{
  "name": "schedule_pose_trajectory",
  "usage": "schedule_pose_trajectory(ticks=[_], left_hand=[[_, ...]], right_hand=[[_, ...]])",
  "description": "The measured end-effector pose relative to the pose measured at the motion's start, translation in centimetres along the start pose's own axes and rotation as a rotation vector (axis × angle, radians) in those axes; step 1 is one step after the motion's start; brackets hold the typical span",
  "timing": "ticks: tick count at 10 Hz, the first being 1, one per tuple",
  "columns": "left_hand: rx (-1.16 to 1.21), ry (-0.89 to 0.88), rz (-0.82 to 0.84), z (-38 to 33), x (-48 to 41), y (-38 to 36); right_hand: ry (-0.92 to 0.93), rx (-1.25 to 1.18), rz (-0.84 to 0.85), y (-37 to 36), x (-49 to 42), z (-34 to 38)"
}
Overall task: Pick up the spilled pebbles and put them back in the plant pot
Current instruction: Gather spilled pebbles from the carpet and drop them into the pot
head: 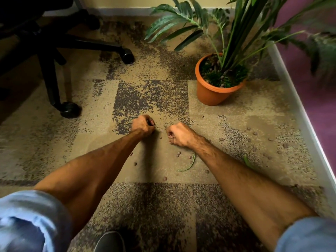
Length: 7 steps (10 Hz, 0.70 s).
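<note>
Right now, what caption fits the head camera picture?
Left hand and right hand pick spilled pebbles off the carpet near the orange pot.

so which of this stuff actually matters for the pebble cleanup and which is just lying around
Part of the job:
- scattered pebbles
- pot
- left hand, gripping pebbles
- right hand, curled, contents hidden

Just lying about:
- chair
- leaf
- shoe

I cannot see inside the curled left hand (pixel 143 125) or right hand (pixel 179 134). The black wheeled office chair (pixel 45 40) is cropped top-left; the long green palm fronds (pixel 320 48) blur at far right.
</note>
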<state>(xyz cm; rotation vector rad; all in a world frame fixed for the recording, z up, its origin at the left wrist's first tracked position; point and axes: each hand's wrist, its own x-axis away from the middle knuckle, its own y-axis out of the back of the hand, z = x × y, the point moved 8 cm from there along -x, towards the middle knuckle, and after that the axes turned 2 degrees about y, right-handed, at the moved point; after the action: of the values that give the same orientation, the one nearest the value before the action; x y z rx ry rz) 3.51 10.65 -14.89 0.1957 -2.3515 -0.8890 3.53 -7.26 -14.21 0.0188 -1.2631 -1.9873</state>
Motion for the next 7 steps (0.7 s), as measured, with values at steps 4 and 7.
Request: schedule_pose_trajectory(ticks=[4, 7], left_hand=[[0.825, -0.031, 0.234, -20.9, 3.3, -3.0], [0.781, 0.011, 0.362, -27.8, 2.7, -5.7]], right_hand=[[-0.361, -1.918, -0.722, 14.7, 4.8, -5.1], [-0.537, -1.922, -0.847, 20.3, 8.2, -7.0]])
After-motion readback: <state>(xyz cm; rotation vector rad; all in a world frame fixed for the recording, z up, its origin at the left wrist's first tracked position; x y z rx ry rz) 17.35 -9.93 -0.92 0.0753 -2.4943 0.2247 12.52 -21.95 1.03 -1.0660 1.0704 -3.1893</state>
